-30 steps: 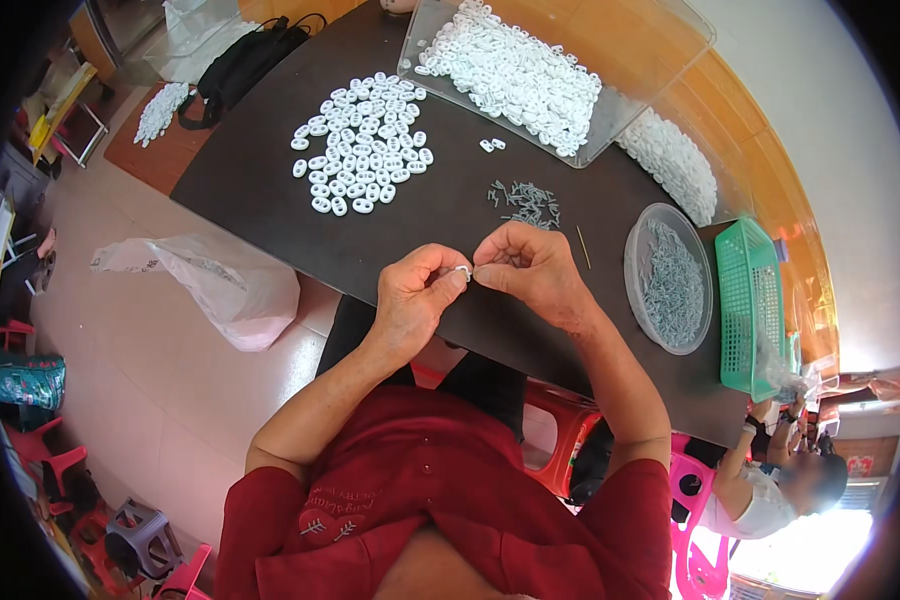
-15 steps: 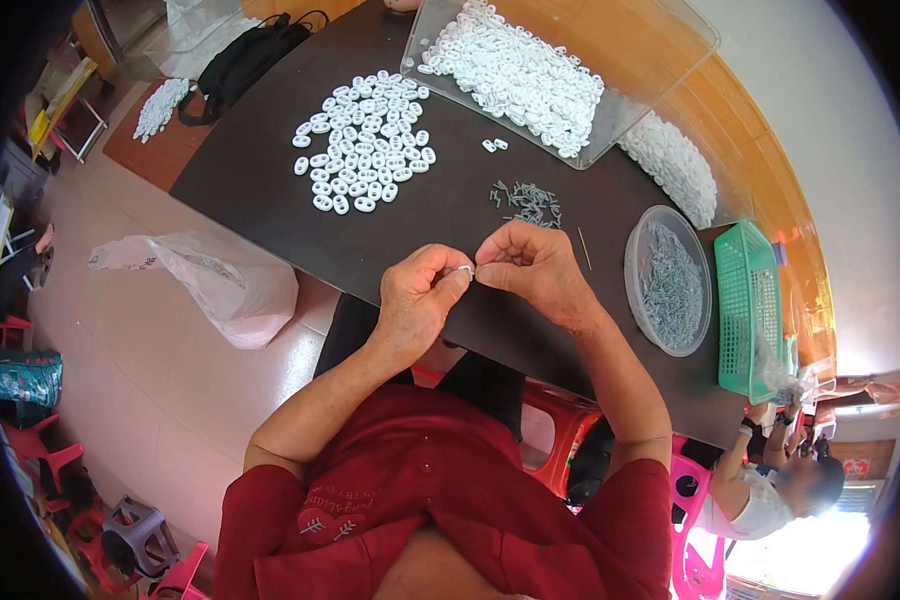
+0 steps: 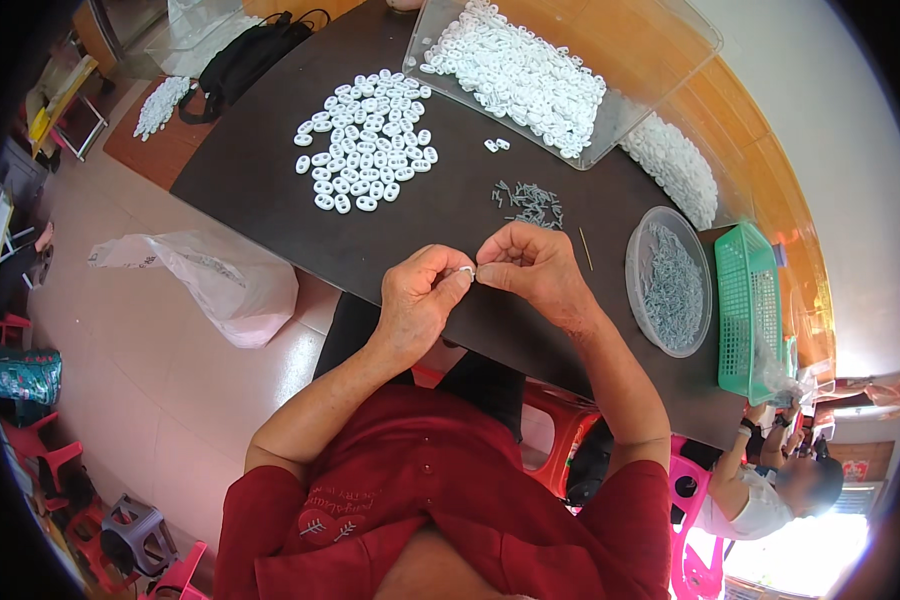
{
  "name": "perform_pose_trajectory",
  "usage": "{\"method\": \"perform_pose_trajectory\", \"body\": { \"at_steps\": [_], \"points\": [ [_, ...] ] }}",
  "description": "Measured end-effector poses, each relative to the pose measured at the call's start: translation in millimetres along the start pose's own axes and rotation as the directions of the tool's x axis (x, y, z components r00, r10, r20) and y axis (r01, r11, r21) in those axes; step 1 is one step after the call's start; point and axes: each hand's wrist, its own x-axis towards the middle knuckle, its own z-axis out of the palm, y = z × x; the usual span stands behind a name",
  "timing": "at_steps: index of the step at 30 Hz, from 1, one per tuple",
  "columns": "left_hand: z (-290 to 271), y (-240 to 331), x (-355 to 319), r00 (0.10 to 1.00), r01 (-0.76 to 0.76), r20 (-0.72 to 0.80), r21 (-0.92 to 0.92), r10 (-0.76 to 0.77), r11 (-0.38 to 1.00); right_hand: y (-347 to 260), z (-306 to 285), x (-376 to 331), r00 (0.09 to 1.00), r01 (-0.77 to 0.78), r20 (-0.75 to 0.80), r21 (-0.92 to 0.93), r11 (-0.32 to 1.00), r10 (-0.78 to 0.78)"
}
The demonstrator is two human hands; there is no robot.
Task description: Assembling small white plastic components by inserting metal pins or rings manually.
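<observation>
My left hand point(image 3: 420, 300) and my right hand point(image 3: 535, 270) meet fingertip to fingertip over the near edge of the dark table point(image 3: 270, 190). Between them they pinch one small white plastic piece point(image 3: 466, 270); whether a metal pin is in it is too small to tell. A spread of the same white pieces point(image 3: 365, 155) lies on the table beyond my left hand. A small heap of grey metal pins point(image 3: 530, 200) lies just beyond my right hand.
A clear tray point(image 3: 610, 150) full of white pieces stands at the far side. To the right are a round clear dish of metal pins point(image 3: 670, 285) and a green basket point(image 3: 750, 310). A white plastic bag point(image 3: 220, 280) lies on the floor at left. Another person point(image 3: 770, 480) sits at lower right.
</observation>
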Motion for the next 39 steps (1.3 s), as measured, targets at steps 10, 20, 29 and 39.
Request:
{"method": "perform_pose_trajectory", "body": {
  "at_steps": [10, 20, 29, 39],
  "points": [
    [3, -2, -1, 0.993, -0.102, -0.044, 0.123, 0.108, 0.987, 2, 3, 0, 1.000, 0.013, -0.020, -0.032, 0.999, -0.014],
    [0, 5, 0, 0.991, 0.099, -0.079, -0.084, -0.105, 0.992, -1, 15, 1, 0.990, 0.103, -0.102, 0.032, 0.994, -0.099],
    [0, 5, -1, 0.988, 0.118, -0.078, -0.142, -0.130, 0.983, -2, 26, -3, 0.967, 0.129, -0.204, -0.113, 0.985, -0.150],
    [1, 6, 0, 0.987, 0.096, -0.115, -0.107, -0.109, 0.990, 7, 30, 0, 0.951, 0.175, -0.243, -0.090, 0.980, -0.192]
  ]
}}
